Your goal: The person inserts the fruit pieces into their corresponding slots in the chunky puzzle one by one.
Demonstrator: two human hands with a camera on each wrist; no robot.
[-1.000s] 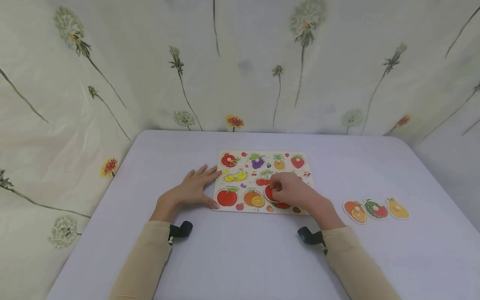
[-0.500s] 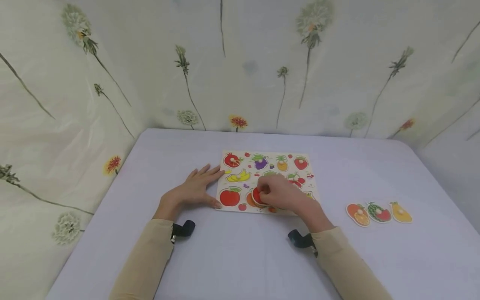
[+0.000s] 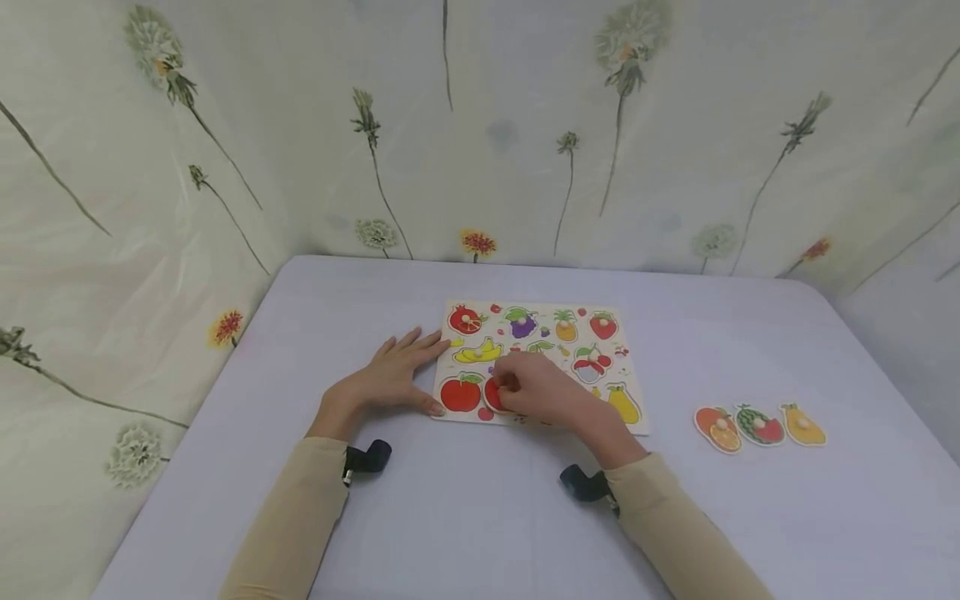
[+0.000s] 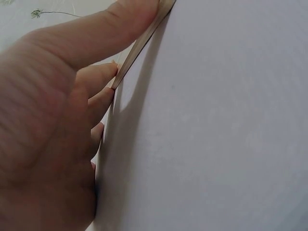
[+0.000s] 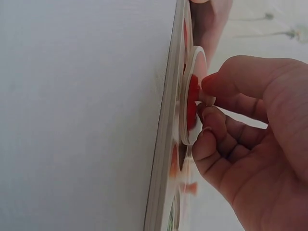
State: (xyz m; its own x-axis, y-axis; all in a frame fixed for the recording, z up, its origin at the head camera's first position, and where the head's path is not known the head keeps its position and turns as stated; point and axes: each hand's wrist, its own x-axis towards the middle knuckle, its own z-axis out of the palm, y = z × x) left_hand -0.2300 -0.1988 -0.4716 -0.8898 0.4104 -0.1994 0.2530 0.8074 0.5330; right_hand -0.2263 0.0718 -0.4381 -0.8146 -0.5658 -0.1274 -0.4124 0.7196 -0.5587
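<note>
Red pc. (image 5: 193,101) is over board's (image 3: 627,372) near row, just R of apple (image 3: 460,394), contact unclear. R hand (image 3: 536,387) pinches its knob (image 5: 207,99); L hand (image 3: 393,375), fingers straight, at board's L edge. Prob. fitting step; next calls for checking outline fit. Room: table (image 3: 480,517) in front, also R, up to 3 loose pcs. (image 3: 760,426)

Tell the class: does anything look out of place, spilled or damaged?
Perhaps out of place: the orange piece, watermelon piece and pear piece lie loose on the table, right of the puzzle board, while others sit in it. The red piece in the right hand appears raised, not seated. No spill or damage shows.
</note>
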